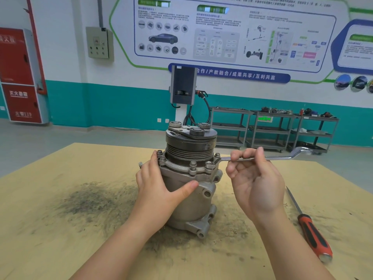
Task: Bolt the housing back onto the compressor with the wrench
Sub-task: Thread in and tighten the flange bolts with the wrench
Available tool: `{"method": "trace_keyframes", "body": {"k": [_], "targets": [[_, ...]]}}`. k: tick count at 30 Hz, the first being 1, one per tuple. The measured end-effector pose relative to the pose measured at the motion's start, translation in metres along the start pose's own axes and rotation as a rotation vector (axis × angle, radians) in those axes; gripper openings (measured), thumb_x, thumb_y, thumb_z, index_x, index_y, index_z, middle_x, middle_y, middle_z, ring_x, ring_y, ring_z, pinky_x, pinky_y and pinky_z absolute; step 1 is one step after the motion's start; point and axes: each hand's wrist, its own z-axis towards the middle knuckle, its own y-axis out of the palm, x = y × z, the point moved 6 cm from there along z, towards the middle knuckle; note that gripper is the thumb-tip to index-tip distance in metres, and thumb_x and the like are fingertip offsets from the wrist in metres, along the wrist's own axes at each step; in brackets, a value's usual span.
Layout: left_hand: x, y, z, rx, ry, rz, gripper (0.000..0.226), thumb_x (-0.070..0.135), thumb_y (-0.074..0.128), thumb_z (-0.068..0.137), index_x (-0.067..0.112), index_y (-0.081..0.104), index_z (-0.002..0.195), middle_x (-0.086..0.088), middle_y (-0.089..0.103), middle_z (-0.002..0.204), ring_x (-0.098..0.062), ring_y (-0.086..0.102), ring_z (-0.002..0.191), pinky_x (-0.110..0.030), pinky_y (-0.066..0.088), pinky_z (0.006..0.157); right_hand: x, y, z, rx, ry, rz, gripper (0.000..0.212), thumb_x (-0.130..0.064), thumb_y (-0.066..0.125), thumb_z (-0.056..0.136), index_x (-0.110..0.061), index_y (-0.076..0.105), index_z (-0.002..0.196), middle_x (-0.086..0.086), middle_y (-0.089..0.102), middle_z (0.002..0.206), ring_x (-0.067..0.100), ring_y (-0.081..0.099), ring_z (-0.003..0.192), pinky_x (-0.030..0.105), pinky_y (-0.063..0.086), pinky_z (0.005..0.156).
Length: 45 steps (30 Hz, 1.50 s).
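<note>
Compressor [189, 190] upright on table [60, 229]; left hand [159, 186] spread against its 9 o'clock flank, hiding it. Right hand [256, 178] pinches wrench [282, 157] at 3 o'clock; ring end obscured.

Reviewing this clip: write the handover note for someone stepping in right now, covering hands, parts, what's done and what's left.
Left hand: fingers straight, pressed against the compressor, steadying it upright on the table.
Right hand: fingers curled round the wrench shaft, its ring end on a bolt at the right of the housing flange.
Done: housing sits on the compressor; bolts stand in the visible flange holes.
Left: tighten this bolt, then go round the others; their tightness cannot be judged.
Screwdriver lies at the right, unused.
</note>
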Motion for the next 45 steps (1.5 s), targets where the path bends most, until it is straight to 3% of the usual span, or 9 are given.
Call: {"method": "trace_keyframes", "body": {"k": [6,12,16,21,30,35,39,42,45], "targets": [[-0.001,0.001,0.001,0.011,0.007,0.011,0.145,0.108,0.034,0.035,0.035,0.002,0.155,0.028,0.021,0.137,0.009,0.012,0.130,-0.031,0.018,0.110,-0.002,0.008,-0.017,-0.002,-0.340,-0.281,0.035,-0.028,0.040,0.102,-0.009,0.054,0.076,0.005,0.064,0.072,0.019,0.058,0.057,0.026,0.048,0.055],[-0.004,0.002,0.003,0.025,0.005,0.031,0.146,0.109,0.033,0.036,0.032,0.004,0.156,0.018,0.023,0.146,-0.001,0.014,0.136,-0.037,0.023,0.115,0.008,0.045,-0.051,-0.318,-0.835,-0.968,0.041,-0.034,0.049,0.099,-0.001,0.065,0.080,0.003,0.064,0.083,0.012,0.060,0.082,0.022,0.050,0.076],[-0.003,0.002,0.003,0.032,0.011,0.031,0.138,0.102,0.042,0.042,0.033,0.004,0.156,0.024,0.022,0.140,0.005,0.013,0.132,-0.031,0.020,0.111,-0.001,0.043,-0.043,-0.245,-0.689,-0.800,0.021,-0.022,0.050,0.095,-0.010,0.064,0.083,-0.001,0.064,0.083,0.011,0.061,0.078,0.022,0.050,0.072],[-0.003,0.001,0.002,0.005,-0.009,0.012,0.143,0.106,0.040,0.038,0.035,0.003,0.156,0.030,0.022,0.136,0.006,0.013,0.132,-0.039,0.024,0.116,-0.013,0.016,-0.022,0.018,-0.363,-0.264,0.037,-0.029,0.038,0.101,-0.009,0.057,0.076,0.004,0.065,0.074,0.018,0.058,0.059,0.024,0.048,0.058],[0.000,0.000,0.001,0.001,-0.005,0.004,0.136,0.095,0.046,0.044,0.032,0.003,0.157,0.023,0.021,0.143,0.006,0.013,0.130,-0.035,0.021,0.114,0.004,-0.002,0.001,0.057,0.059,0.041,0.032,-0.014,0.034,0.101,-0.009,0.048,0.073,0.007,0.058,0.068,0.018,0.049,0.054,0.024,0.041,0.051],[-0.004,0.002,0.002,-0.023,-0.028,-0.030,0.145,0.104,0.045,0.036,0.033,0.005,0.156,0.025,0.021,0.144,-0.005,0.018,0.142,-0.038,0.025,0.116,0.002,0.009,-0.020,0.015,-0.366,-0.300,0.032,-0.027,0.041,0.102,-0.008,0.052,0.079,0.004,0.063,0.074,0.020,0.058,0.060,0.026,0.048,0.058],[-0.004,0.003,0.003,-0.001,0.002,-0.043,0.135,0.088,0.056,0.044,0.030,0.010,0.156,0.018,0.025,0.144,-0.011,0.023,0.142,-0.038,0.027,0.116,0.014,0.040,-0.053,-0.293,-0.820,-0.849,0.033,-0.026,0.047,0.101,-0.004,0.063,0.082,0.006,0.062,0.086,0.021,0.061,0.081,0.033,0.051,0.073],[-0.004,0.004,0.003,0.002,0.004,-0.070,0.123,0.065,0.050,0.045,0.025,0.015,0.156,0.003,0.031,0.144,-0.022,0.027,0.142,-0.046,0.027,0.118,0.025,0.050,-0.062,-0.436,-0.891,-1.035,0.033,-0.024,0.048,0.101,0.001,0.064,0.085,0.008,0.062,0.092,0.021,0.058,0.085,0.035,0.049,0.077],[-0.003,0.003,0.002,-0.016,0.010,-0.064,0.129,0.084,0.063,0.051,0.028,0.013,0.156,0.010,0.027,0.148,-0.016,0.023,0.145,-0.047,0.027,0.119,0.011,0.047,-0.058,-0.355,-0.804,-0.816,0.030,-0.032,0.041,0.103,-0.012,0.058,0.089,0.002,0.061,0.092,0.014,0.061,0.085,0.025,0.049,0.077]]}}
